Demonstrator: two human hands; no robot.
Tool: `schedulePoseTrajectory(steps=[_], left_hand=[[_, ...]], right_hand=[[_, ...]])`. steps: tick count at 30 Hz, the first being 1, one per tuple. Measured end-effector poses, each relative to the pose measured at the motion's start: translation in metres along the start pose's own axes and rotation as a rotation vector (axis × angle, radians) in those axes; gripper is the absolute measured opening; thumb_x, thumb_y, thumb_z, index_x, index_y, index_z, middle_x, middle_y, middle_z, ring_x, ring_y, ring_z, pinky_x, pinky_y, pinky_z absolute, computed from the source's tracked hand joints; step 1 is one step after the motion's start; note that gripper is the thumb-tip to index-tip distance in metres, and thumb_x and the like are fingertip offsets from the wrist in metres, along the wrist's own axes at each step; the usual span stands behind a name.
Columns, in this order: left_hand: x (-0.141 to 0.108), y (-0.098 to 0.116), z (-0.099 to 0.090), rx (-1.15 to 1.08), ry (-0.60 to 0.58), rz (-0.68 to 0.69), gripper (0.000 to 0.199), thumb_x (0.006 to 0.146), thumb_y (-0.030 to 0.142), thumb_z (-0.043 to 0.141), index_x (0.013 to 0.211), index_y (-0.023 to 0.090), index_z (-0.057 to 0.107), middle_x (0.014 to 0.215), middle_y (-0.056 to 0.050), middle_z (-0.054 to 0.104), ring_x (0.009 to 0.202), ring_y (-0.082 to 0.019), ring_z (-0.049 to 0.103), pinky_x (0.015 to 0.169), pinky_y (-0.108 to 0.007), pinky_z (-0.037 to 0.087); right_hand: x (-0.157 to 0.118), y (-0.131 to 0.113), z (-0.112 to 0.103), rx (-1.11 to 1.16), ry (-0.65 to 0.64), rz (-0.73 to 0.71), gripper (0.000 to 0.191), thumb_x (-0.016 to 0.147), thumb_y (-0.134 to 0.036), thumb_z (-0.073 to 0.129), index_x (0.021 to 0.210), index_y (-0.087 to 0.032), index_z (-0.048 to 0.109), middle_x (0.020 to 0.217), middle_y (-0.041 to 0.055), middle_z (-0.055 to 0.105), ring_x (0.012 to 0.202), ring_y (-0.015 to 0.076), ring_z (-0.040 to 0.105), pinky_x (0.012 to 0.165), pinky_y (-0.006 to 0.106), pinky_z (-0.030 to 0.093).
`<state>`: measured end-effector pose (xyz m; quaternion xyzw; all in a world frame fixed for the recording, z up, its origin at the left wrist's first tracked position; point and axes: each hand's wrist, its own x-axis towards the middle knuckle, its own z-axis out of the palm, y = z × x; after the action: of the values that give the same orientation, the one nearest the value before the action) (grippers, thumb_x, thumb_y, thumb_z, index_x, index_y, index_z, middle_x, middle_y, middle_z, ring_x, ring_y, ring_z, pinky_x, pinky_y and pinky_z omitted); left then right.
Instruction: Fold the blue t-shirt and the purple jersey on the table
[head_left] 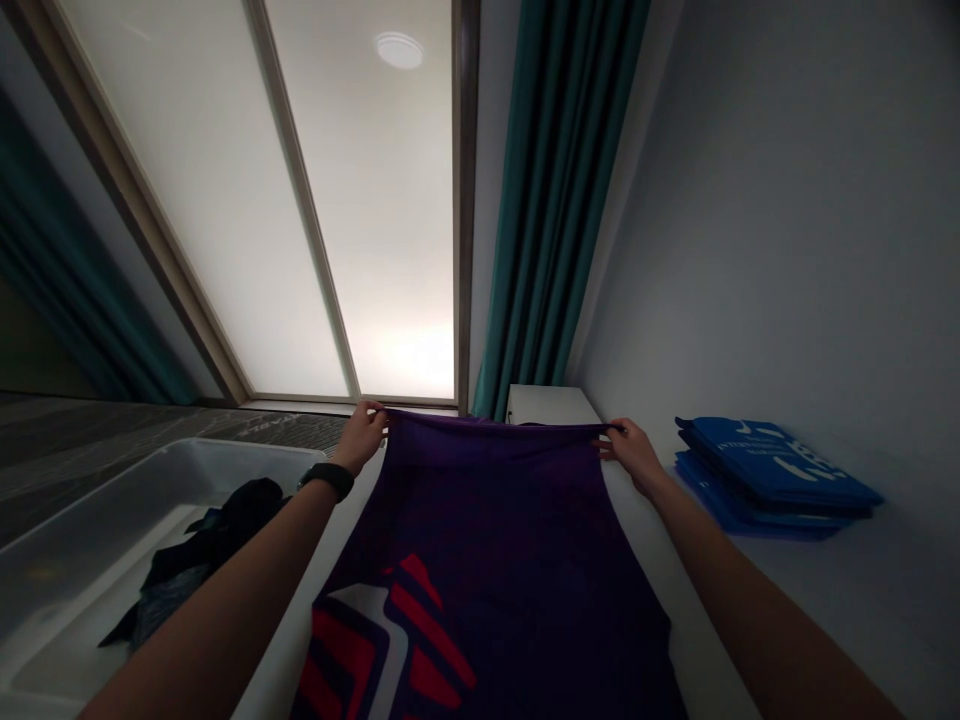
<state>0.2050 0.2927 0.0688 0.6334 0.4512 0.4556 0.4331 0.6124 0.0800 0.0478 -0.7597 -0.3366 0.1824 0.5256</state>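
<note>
A dark purple shirt [510, 540] with a red and white print at its lower left is stretched out in front of me. My left hand [364, 435] pinches its far left corner between thumb and fingers; a dark band circles that wrist. At the far right corner, my right hand [628, 450] is closed on the fabric in the same way. The far edge runs taut and nearly straight between both hands. The near end of the shirt runs out of view at the bottom.
A translucent plastic bin [180, 455] on the left holds dark crumpled clothes [217, 540]. On the right lies a stack of folded blue garments [780, 470] with white print. Behind the shirt stand a white box-like piece [551, 402], a teal curtain [562, 200] and frosted sliding panels [375, 220].
</note>
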Motion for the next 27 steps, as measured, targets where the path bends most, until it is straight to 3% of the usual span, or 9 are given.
schedulePoseTrajectory(steps=[8, 12, 16, 20, 24, 27], left_hand=[[-0.033, -0.026, -0.016, -0.004, 0.002, -0.058, 0.016, 0.076, 0.032, 0.053, 0.084, 0.019, 0.05, 0.078, -0.004, 0.071, 0.08, -0.023, 0.072, 0.073, -0.036, 0.056], [-0.054, -0.038, -0.025, 0.226, -0.034, -0.045, 0.026, 0.081, 0.046, 0.046, 0.079, 0.021, 0.053, 0.071, -0.004, 0.071, 0.075, -0.025, 0.071, 0.068, -0.034, 0.053], [-0.07, -0.052, -0.03, 0.508, -0.052, 0.001, 0.029, 0.08, 0.049, 0.047, 0.075, 0.021, 0.055, 0.063, -0.002, 0.068, 0.068, -0.023, 0.068, 0.067, -0.032, 0.048], [-0.078, -0.063, -0.031, 0.578, -0.054, 0.075, 0.029, 0.077, 0.048, 0.049, 0.077, 0.021, 0.057, 0.071, -0.002, 0.068, 0.069, -0.021, 0.066, 0.064, -0.029, 0.046], [-0.083, -0.063, -0.03, 0.561, -0.043, 0.103, 0.029, 0.078, 0.046, 0.048, 0.086, 0.021, 0.058, 0.076, -0.002, 0.069, 0.072, -0.02, 0.066, 0.067, -0.029, 0.047], [-0.085, -0.062, -0.029, 0.581, -0.092, 0.118, 0.032, 0.078, 0.048, 0.048, 0.092, 0.021, 0.058, 0.075, -0.001, 0.068, 0.068, -0.02, 0.065, 0.064, -0.029, 0.046]], right_hand=[[-0.025, 0.03, -0.011, -0.078, -0.04, 0.003, 0.021, 0.077, -0.026, 0.037, 0.089, -0.021, 0.054, 0.088, 0.0063, 0.07, 0.083, 0.0186, 0.069, 0.064, 0.027, 0.052], [-0.042, 0.044, -0.019, -0.192, -0.055, -0.019, 0.027, 0.08, -0.036, 0.033, 0.074, -0.021, 0.055, 0.069, 0.004, 0.068, 0.068, 0.0191, 0.064, 0.065, 0.029, 0.048], [-0.059, 0.06, -0.017, -0.33, -0.056, -0.044, 0.023, 0.074, -0.041, 0.045, 0.061, -0.023, 0.052, 0.06, 0.0028, 0.063, 0.063, 0.0206, 0.059, 0.066, 0.031, 0.044], [-0.071, 0.072, -0.012, -0.402, -0.031, -0.093, 0.012, 0.07, -0.034, 0.048, 0.073, -0.024, 0.054, 0.072, 0.002, 0.065, 0.074, 0.0215, 0.061, 0.071, 0.03, 0.042], [-0.077, 0.079, -0.012, -0.521, -0.014, -0.193, 0.027, 0.074, -0.033, 0.043, 0.095, -0.024, 0.057, 0.076, 0.0017, 0.064, 0.073, 0.021, 0.061, 0.071, 0.03, 0.043], [-0.079, 0.082, -0.013, -0.607, 0.011, -0.243, 0.032, 0.078, -0.034, 0.039, 0.102, -0.023, 0.058, 0.072, 0.0014, 0.062, 0.07, 0.0213, 0.061, 0.071, 0.031, 0.043]])
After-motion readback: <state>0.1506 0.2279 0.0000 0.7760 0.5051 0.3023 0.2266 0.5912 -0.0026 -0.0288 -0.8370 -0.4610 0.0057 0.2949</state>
